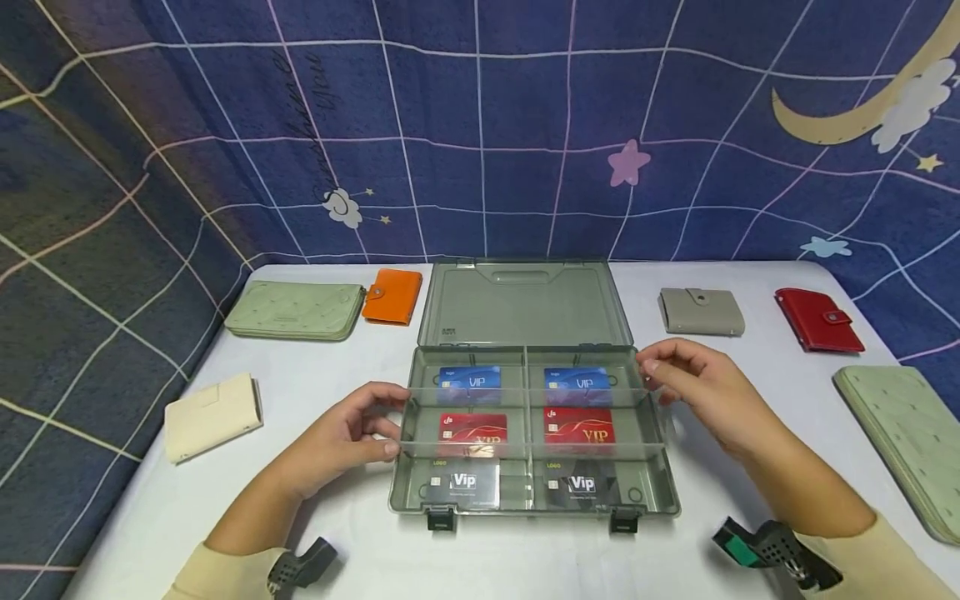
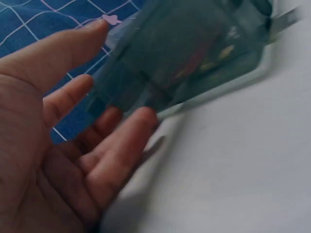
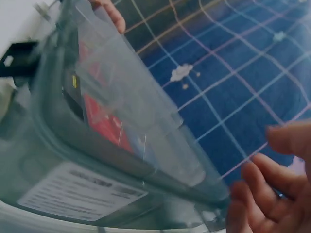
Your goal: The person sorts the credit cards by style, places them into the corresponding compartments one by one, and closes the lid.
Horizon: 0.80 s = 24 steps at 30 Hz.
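Observation:
An open grey translucent box [image 1: 660,492] lies in the middle of the white table, its lid [image 1: 521,304] folded back. Its compartments hold blue [image 1: 468,382], red [image 1: 579,427] and black cards [image 1: 465,483] marked VIP. A clear insert tray [image 1: 525,450] hovers over the box. My left hand [image 1: 352,433] grips the tray's left edge, thumb on top and fingers [image 2: 121,141] underneath. My right hand [image 1: 686,379] pinches its right edge near the far corner. In the right wrist view the fingertips [image 3: 262,184] sit just beside the box corner [image 3: 214,194], and the contact is blurred.
At the back left lie a long green wallet [image 1: 292,310] and an orange one [image 1: 392,296]. A cream wallet [image 1: 212,414] sits at the left. A grey wallet [image 1: 701,312] and a red one [image 1: 819,320] lie at the back right, another green wallet [image 1: 903,433] at the right edge.

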Available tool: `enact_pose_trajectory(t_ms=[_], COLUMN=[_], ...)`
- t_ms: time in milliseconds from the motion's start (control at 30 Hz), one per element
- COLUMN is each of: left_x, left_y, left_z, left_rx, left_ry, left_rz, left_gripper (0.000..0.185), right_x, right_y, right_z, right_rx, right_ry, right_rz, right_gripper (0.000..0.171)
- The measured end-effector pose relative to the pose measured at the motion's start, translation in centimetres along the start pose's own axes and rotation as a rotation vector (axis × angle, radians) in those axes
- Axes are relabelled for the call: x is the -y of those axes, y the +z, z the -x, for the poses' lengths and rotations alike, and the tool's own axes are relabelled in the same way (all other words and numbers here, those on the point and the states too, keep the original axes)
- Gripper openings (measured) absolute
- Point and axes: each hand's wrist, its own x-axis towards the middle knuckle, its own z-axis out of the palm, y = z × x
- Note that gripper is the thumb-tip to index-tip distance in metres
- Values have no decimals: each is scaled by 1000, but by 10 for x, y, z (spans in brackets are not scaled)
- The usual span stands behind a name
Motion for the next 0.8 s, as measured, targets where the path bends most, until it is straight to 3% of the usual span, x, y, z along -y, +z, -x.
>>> enact_pose_trajectory(t_ms=[167, 267, 400, 567, 800], left_x=[-20, -38, -53, -53, -45], left_y=[-16, -22, -24, -21, -15], left_z=[-12, -31, -67, -107, -129], left_rx=[31, -35, -168, -235, -229], left_ry=[-147, -228, -299, -377, -385], left_rz=[-28, -81, -90, -119, -199], left_gripper=[36, 40, 53, 57, 47], right_x=[-10, -13, -16, -19, -26], right_y=[-4, -1, 3, 4, 1], right_z=[-22, -37, -57, -77, -87], right_rx=[-80, -64, -19, -6, 16], right_ry=[100, 147, 207, 283, 322], right_rz=[-104, -131, -166, -147, -201], right_gripper=[39, 53, 63, 61, 57])
